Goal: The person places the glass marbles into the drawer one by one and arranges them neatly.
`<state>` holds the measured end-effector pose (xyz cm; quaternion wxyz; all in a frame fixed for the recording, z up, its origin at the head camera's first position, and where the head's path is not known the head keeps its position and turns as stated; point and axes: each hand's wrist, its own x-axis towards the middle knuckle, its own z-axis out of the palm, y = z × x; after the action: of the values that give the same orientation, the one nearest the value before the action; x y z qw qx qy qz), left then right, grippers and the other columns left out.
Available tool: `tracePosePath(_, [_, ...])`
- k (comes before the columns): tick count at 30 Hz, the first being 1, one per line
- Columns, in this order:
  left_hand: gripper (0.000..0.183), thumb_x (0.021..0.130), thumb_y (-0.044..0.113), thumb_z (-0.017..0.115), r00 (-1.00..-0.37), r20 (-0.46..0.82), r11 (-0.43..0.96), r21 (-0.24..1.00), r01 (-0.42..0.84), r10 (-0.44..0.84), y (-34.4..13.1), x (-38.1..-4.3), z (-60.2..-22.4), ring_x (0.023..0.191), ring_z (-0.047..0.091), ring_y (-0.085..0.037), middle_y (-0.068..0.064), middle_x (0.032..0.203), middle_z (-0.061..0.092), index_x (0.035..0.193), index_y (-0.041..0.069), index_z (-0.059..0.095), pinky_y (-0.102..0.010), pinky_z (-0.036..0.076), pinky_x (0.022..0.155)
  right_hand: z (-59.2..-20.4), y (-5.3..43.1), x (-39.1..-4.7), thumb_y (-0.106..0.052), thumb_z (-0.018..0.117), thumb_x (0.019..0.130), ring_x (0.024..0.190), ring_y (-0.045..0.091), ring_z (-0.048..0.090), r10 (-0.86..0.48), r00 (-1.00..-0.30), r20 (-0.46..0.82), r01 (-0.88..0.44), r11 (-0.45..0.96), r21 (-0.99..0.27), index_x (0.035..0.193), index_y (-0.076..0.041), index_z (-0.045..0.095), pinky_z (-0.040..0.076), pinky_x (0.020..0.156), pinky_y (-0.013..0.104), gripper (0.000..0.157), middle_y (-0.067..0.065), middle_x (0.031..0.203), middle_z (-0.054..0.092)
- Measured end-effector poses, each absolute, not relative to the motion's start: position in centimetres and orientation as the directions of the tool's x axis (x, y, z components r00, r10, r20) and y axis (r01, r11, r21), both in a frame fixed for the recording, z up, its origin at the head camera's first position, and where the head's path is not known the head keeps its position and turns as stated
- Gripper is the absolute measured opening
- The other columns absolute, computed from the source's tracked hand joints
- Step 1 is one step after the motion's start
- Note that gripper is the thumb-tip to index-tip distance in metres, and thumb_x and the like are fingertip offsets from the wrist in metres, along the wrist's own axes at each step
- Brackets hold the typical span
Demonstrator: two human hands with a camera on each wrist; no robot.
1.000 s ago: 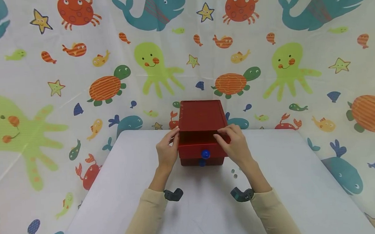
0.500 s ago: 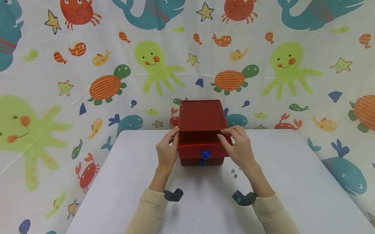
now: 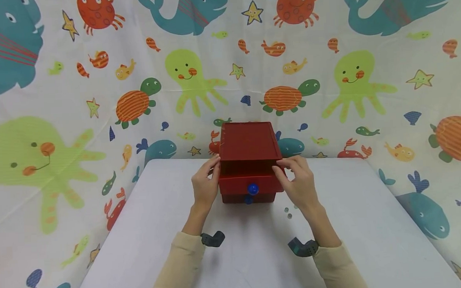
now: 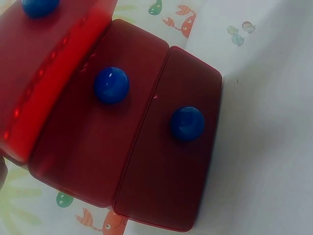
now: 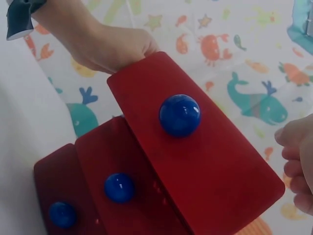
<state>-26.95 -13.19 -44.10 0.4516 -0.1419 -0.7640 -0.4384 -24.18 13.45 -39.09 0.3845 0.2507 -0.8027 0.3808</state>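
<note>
A red cabinet (image 3: 248, 139) with blue knobs stands towards the back of the table. Its top drawer (image 3: 232, 185) is pulled out, its inside dark in the head view. My left hand (image 3: 206, 186) grips that drawer at its left side; the right wrist view shows this hand (image 5: 120, 49) behind the front panel's corner, fingertips hidden. At the drawer's right edge is my right hand (image 3: 299, 182), fingers loosely bent and thumb apart from the forefinger. Nothing shows in the right hand (image 5: 301, 161) in its own wrist view, where a gap separates it from the front panel.
Lower drawers with a middle knob (image 4: 111, 85) and a bottom knob (image 4: 187, 124) are pushed in. Several small clear glass beads (image 4: 237, 39) lie on the white table (image 3: 171, 194) right of the cabinet. A sea-animal printed cloth (image 3: 212, 76) hangs behind.
My right hand has shifted right, from over the drawer's opening to its right edge. My left hand and the cabinet have stayed in place.
</note>
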Motion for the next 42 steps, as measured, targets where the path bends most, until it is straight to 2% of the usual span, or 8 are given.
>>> tracePosePath(7, [0.026, 0.099, 0.014, 0.062, -0.566, 0.808, 0.585, 0.541, 0.604, -0.163, -13.2, -26.8, -43.9, 0.112, 0.072, -0.024, -0.016, 0.122, 0.072, 0.121, 0.003, 0.071, -0.033, 0.063, 0.085, -39.2, 13.7, -23.9, -0.011, 0.078, 0.087, 0.099, 0.020, 0.062, -0.101, -0.575, 0.812, -0.697, 0.580, -0.422, 0.106, -0.002, 0.074, 0.046, 0.092, 0.004, 0.021, 0.009, 0.104, 0.068])
tracePosePath(14, [0.027, 0.098, 0.010, 0.064, -0.553, 0.819, 0.595, 0.522, 0.611, -0.152, -13.2, -26.6, -43.6, 0.112, 0.072, -0.024, -0.013, 0.124, 0.072, 0.122, 0.002, 0.070, -0.034, 0.062, 0.086, -39.4, 14.0, -23.7, -0.012, 0.078, 0.087, 0.096, 0.019, 0.062, -0.091, -0.566, 0.819, -0.690, 0.595, -0.411, 0.105, -0.003, 0.074, 0.046, 0.091, 0.004, 0.021, 0.009, 0.102, 0.068])
tracePosePath(23, [0.028, 0.099, 0.011, 0.063, -0.564, 0.817, 0.601, 0.512, 0.614, -0.120, -13.5, -26.7, -43.6, 0.117, 0.069, -0.022, -0.010, 0.126, 0.071, 0.125, 0.006, 0.070, -0.031, 0.058, 0.096, -39.6, 14.4, -23.2, -0.013, 0.078, 0.086, 0.097, 0.018, 0.063, -0.076, -0.584, 0.808, -0.663, 0.618, -0.421, 0.105, -0.004, 0.074, 0.047, 0.089, 0.005, 0.022, 0.008, 0.102, 0.068])
tracePosePath(32, [0.027, 0.098, 0.011, 0.063, -0.575, 0.809, 0.598, 0.522, 0.608, -0.121, -13.6, -27.0, -43.6, 0.116, 0.070, -0.023, -0.010, 0.126, 0.072, 0.124, 0.007, 0.071, -0.031, 0.061, 0.089, -40.1, 15.1, -23.4, -0.013, 0.078, 0.087, 0.095, 0.020, 0.063, -0.043, -0.584, 0.811, -0.654, 0.616, -0.439, 0.105, -0.003, 0.074, 0.045, 0.087, 0.003, 0.021, 0.010, 0.102, 0.070])
tracePosePath(42, [0.028, 0.098, 0.012, 0.064, -0.590, 0.797, 0.598, 0.535, 0.597, -0.124, -13.4, -27.5, -44.1, 0.117, 0.069, -0.022, -0.007, 0.127, 0.071, 0.125, 0.009, 0.071, -0.031, 0.061, 0.088, -40.9, 16.0, -23.4, -0.010, 0.077, 0.087, 0.093, 0.021, 0.062, -0.011, -0.578, 0.816, -0.642, 0.623, -0.447, 0.105, -0.002, 0.073, 0.044, 0.086, 0.002, 0.020, 0.011, 0.100, 0.070])
